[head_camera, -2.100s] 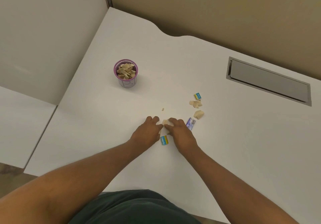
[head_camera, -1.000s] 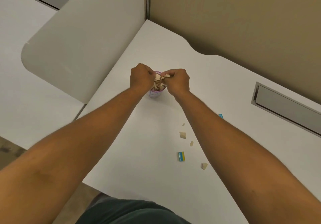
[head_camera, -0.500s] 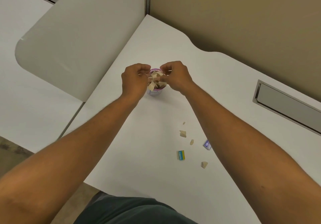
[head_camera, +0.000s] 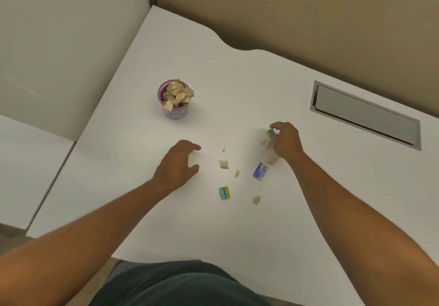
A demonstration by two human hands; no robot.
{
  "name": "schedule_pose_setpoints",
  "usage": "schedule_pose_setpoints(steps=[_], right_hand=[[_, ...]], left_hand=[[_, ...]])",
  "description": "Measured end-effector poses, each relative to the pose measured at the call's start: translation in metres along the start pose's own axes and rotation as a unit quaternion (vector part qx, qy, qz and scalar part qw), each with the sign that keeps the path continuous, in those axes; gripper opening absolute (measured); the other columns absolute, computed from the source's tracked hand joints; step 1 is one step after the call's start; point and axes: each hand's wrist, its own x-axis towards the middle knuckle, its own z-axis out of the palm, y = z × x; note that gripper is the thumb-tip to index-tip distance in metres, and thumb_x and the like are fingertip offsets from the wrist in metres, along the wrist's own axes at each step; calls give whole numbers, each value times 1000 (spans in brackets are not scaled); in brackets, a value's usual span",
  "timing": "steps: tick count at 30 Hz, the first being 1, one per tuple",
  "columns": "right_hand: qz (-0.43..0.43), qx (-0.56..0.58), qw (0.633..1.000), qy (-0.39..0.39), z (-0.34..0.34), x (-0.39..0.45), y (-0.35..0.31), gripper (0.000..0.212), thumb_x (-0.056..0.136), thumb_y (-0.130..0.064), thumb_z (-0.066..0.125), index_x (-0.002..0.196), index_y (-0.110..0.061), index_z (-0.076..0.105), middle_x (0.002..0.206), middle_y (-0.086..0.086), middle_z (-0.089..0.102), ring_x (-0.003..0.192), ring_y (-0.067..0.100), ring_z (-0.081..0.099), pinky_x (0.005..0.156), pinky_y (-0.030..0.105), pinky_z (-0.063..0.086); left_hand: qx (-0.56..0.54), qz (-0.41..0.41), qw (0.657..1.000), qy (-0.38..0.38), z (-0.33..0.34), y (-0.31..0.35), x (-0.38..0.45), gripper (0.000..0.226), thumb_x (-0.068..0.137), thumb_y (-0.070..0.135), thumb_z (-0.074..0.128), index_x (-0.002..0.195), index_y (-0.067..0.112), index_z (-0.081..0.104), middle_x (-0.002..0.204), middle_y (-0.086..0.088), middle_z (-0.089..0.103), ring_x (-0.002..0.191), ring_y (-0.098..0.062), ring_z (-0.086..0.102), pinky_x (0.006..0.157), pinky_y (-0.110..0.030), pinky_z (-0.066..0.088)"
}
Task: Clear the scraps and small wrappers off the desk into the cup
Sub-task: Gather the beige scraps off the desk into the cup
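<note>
A small purple-rimmed cup (head_camera: 176,112) stands on the white desk (head_camera: 237,87), heaped with tan paper scraps. Near the middle of the desk lie several tan scraps (head_camera: 223,164), a blue-and-yellow wrapper (head_camera: 224,192) and a purple-blue wrapper (head_camera: 260,171). My left hand (head_camera: 177,163) hovers open just left of the scraps, fingers curled, holding nothing. My right hand (head_camera: 286,140) reaches down at the right edge of the scatter. Its fingers are spread beside a second blue-and-yellow wrapper (head_camera: 270,133) and some tan scraps (head_camera: 266,143), apparently touching them.
A grey metal cable hatch (head_camera: 365,115) is set into the desk at the right. A tan partition wall (head_camera: 308,8) runs along the back and a white divider panel (head_camera: 59,44) stands at the left. The desk's front edge is just before my torso.
Both hands have left the cup and come back toward me to the scattered scraps. The cup now holds more scraps, heaped above its rim. The camera has tilted down.
</note>
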Motion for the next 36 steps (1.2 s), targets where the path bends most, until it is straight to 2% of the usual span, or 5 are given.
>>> schedule_pose_setpoints(steps=[10, 18, 24, 29, 36], right_hand=[[-6, -130, 991, -32, 48, -42, 32, 63, 85, 3, 50, 144, -19, 46, 147, 10, 39, 119, 37, 46, 94, 33, 43], [-100, -30, 994, -11, 53, -35, 20, 59, 87, 7, 55, 142, -14, 54, 145, 12, 51, 130, 33, 53, 107, 38, 46], [-168, -166, 968, -81, 50, -22, 30, 66, 92, 2, 49, 155, -11, 35, 165, 7, 26, 143, 34, 34, 110, 39, 40], [-234, -130, 961, -71, 65, -45, 28, 53, 91, 2, 46, 138, -20, 54, 153, 0, 43, 133, 28, 43, 93, 40, 54], [-138, -135, 981, -33, 58, -30, 27, 86, 86, 8, 60, 160, -10, 21, 170, 8, 15, 158, 25, 16, 118, 38, 38]], left_hand=[[101, 29, 990, -89, 67, 56, 17, 98, 90, 22, 80, 167, 30, 21, 174, -1, 11, 149, -31, 37, 105, -43, 51], [152, 87, 981, -82, 67, 64, 49, 84, 89, 16, 79, 161, 23, 37, 163, -3, 37, 141, -32, 41, 101, -45, 55], [223, 87, 970, -48, 67, 47, 45, 101, 79, 43, 88, 162, 20, 35, 170, -6, 27, 142, -36, 36, 111, -45, 50], [196, 97, 973, -74, 76, 44, 36, 79, 91, 29, 80, 159, 19, 40, 163, -1, 40, 143, -30, 41, 107, -43, 54], [220, 132, 965, -52, 70, 35, 34, 76, 93, 27, 78, 160, 16, 42, 172, -8, 29, 150, -34, 34, 114, -45, 50]])
